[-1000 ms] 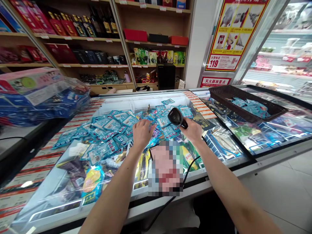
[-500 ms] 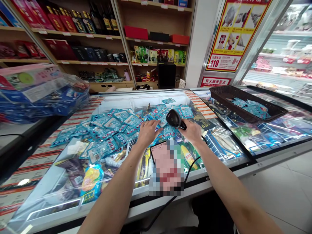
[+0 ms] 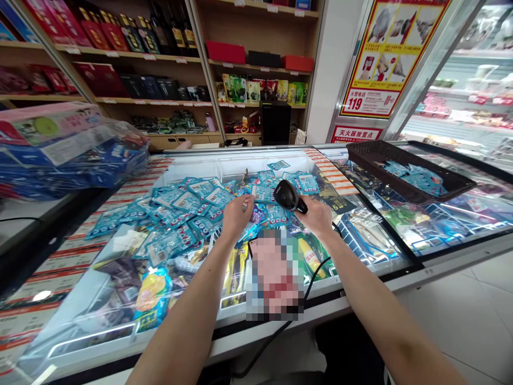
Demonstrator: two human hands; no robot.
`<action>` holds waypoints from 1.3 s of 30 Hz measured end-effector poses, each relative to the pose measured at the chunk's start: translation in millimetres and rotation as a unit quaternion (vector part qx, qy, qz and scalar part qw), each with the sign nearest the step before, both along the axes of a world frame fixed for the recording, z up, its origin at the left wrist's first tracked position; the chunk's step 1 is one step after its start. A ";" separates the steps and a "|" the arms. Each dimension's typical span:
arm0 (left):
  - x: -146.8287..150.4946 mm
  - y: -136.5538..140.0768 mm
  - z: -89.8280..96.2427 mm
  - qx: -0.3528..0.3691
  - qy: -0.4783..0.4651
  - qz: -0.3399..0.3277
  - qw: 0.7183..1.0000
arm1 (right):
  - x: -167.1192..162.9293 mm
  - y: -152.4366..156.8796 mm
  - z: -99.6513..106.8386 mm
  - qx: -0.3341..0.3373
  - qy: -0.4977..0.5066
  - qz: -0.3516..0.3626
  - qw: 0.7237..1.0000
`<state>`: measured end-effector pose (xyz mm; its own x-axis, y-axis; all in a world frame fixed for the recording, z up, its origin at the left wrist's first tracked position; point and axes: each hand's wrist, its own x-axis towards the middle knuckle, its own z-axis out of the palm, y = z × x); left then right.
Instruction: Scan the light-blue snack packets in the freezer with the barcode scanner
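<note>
My right hand (image 3: 316, 216) is wrapped round the handle of a black barcode scanner (image 3: 286, 195), its head tilted toward the left over the freezer glass. My left hand (image 3: 237, 215) is closed in a pinch at the left edge of a small blue packet (image 3: 263, 193) with a white label, just left of the scanner head. Many like packets (image 3: 186, 202) lie in a loose heap to the left, and some lie behind the scanner. Below my hands a phone (image 3: 270, 272) lies on the glass, its screen partly blurred out. The scanner's black cable (image 3: 310, 286) runs down past the phone.
Under the glass lid of the chest freezer (image 3: 276, 331) are bagged goods. A brown basket (image 3: 452, 187) with several blue packets stands at right. Plastic-wrapped boxes (image 3: 60, 155) sit at left. Shelves (image 3: 152, 101) of goods line the back wall.
My left hand has gone from spread fingers over the packets to a pinch on one packet, which now lies turned near the scanner. The scanner has hardly moved.
</note>
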<state>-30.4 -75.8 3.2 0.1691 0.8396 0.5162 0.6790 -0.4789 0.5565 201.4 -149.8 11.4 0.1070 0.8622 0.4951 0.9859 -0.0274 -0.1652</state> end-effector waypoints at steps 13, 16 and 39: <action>-11.0 18.0 -14.4 -0.052 -0.130 0.059 0.988 | -1.4 -2.0 0.5 -0.003 -0.002 0.023 1.000; -13.8 22.1 -18.4 -0.059 -0.169 0.047 0.983 | -2.6 -2.0 1.4 -0.010 0.001 0.027 1.000; -10.5 12.6 -8.2 -0.137 -0.444 -0.070 0.883 | -5.4 -3.8 -0.8 -0.010 -0.021 0.112 0.993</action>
